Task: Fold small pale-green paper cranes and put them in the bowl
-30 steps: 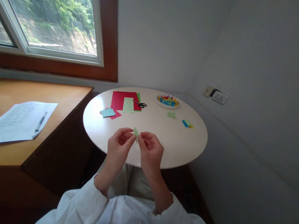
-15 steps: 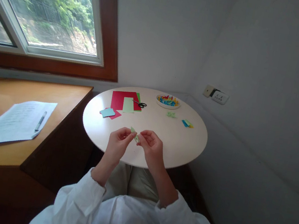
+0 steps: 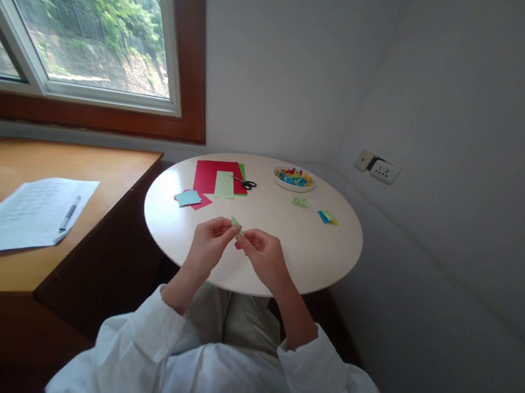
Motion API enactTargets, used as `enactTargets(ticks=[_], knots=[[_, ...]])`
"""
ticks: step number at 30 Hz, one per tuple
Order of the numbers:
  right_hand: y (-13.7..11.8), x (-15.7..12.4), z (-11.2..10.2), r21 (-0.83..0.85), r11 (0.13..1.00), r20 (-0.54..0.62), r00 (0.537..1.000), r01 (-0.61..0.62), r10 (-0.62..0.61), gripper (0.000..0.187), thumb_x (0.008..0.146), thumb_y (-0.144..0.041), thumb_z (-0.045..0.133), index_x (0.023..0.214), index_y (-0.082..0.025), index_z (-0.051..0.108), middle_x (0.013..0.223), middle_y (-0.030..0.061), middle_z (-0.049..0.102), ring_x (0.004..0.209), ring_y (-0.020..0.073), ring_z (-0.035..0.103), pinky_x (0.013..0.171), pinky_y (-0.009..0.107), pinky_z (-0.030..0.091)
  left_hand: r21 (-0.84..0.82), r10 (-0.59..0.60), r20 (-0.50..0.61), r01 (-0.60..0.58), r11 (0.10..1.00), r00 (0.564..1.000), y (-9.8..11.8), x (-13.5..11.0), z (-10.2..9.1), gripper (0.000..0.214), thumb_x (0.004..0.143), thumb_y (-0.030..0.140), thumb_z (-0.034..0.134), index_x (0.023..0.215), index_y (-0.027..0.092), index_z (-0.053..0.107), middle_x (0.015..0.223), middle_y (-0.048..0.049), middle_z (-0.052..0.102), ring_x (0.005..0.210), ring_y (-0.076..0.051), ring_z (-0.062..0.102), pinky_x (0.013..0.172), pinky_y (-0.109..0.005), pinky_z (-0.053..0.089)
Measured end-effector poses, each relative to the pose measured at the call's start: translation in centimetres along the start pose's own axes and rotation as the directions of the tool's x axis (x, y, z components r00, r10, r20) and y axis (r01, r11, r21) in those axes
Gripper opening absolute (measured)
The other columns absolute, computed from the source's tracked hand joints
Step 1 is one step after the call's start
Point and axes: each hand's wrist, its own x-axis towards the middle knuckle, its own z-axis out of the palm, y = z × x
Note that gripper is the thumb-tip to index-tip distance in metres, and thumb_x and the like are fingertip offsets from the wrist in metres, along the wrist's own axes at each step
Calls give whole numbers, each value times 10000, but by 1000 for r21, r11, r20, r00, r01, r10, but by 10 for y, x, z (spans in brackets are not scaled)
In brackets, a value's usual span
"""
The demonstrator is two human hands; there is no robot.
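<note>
A small folded piece of light green paper (image 3: pixel 235 222) is pinched between my two hands over the near part of the round table (image 3: pixel 281 264). My left hand (image 3: pixel 208 241) grips it from the left with thumb and fingers closed. From the right, the thumb and fingertips of my right hand (image 3: pixel 263 254) press on its lower end. Most of the paper is hidden behind the fingers, so its exact folded shape does not show. Beyond the hands lie light blue paper squares (image 3: pixel 188 197) on top of pink paper (image 3: pixel 203 202).
Black-handled scissors (image 3: pixel 247 184) rest by a pale green sheet (image 3: pixel 224 184) on red paper (image 3: pixel 205 173). A white dish (image 3: pixel 293 187) holds many small coloured paper pieces. Light green folded pieces (image 3: pixel 299 201) and coloured strips (image 3: pixel 328 217) lie right. A wooden desk (image 3: pixel 105 196) stands left.
My right hand has shifted slightly left and closed in on the paper, so the two hands' fingertips now meet. Less of the green paper shows. The things on the table stay put.
</note>
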Motion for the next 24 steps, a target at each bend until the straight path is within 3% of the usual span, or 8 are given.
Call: enactTargets(ticks=[9,20,24], knots=[[11,4,2,-4,1000,-64,998,-22,22,296,673,-448,639,620,-162,591,573,11,626,560,128,569,570,258,439,49,-13,9,13,999,1000,-5,13,-1,185,620,274,692,546,139,589,545,14,542,558,-102,467,537,-239,352],[14,4,4,60,998,-125,992,-11,19,238,676,-396,635,639,-161,620,594,25,657,575,131,601,612,270,469,98,2,1,-2,995,1000,-7,22,1,183,615,279,685,528,147,592,535,12,541,551,-107,459,538,-249,339],[22,-3,1,63,995,-116,989,-80,87,224,651,-377,655,647,-153,637,587,36,674,571,141,615,597,277,479,71,67,-106,-60,996,992,0,30,-5,182,606,263,691,511,157,577,513,26,511,535,-98,432,536,-247,325]])
